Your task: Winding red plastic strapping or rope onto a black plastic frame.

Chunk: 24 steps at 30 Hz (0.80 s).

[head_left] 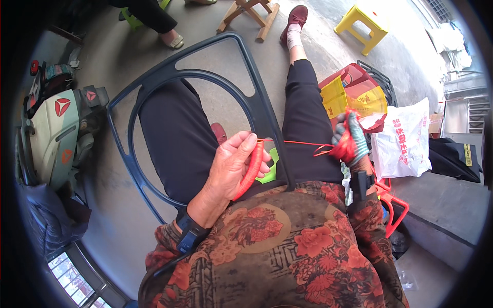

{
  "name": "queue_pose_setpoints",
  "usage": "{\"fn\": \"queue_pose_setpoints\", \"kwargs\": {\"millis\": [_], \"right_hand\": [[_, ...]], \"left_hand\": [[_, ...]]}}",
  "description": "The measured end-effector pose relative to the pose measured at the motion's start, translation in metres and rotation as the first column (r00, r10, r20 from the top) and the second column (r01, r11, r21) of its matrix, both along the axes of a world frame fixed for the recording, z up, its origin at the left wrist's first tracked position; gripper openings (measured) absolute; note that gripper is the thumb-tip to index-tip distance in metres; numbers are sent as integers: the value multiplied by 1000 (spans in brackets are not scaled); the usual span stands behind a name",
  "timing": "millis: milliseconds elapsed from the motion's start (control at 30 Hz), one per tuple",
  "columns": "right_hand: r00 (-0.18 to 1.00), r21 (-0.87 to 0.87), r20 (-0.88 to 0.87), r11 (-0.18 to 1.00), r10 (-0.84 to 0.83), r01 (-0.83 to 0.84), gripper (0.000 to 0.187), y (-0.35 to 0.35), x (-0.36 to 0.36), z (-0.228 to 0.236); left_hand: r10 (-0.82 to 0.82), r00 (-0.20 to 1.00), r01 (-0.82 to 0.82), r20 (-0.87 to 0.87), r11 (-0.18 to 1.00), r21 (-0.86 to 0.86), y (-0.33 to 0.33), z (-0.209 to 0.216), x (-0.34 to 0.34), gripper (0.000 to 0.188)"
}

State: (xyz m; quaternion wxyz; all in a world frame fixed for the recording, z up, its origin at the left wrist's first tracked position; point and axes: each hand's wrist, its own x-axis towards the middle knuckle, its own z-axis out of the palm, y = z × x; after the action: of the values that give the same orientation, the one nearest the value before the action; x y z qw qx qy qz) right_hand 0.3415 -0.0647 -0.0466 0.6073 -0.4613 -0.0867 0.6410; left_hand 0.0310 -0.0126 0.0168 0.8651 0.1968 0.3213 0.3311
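A dark blue frame, squarish outside with a round ring inside, rests across my lap. Red cord is wound closely round the lower right part of that ring. My left hand is closed on this wound part, thumb pressed near its upper end. From there a red strand runs tight to the right, passing the frame's side bar. My right hand, in a grey glove, grips a loose bundle of red cord above my right thigh.
A yellow stool and a wooden stand are ahead. To the right are a red and yellow bag and a white plastic bag beside a concrete ledge. A pale scooter stands left. Another person's leg shows at the top.
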Motion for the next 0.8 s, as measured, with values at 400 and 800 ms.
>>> {"fn": "queue_pose_setpoints", "kwargs": {"millis": [400, 800], "right_hand": [[958, -24, 266, 994, 106, -103, 40, 17, -37, -14], [977, 294, 60, 932, 204, -213, 70, 118, -113, 93]], "left_hand": [[-49, 967, 64, -250, 997, 51, 12, 31, -7, 20], [-208, 915, 287, -346, 938, 194, -3, 36, 9, 22]]}}
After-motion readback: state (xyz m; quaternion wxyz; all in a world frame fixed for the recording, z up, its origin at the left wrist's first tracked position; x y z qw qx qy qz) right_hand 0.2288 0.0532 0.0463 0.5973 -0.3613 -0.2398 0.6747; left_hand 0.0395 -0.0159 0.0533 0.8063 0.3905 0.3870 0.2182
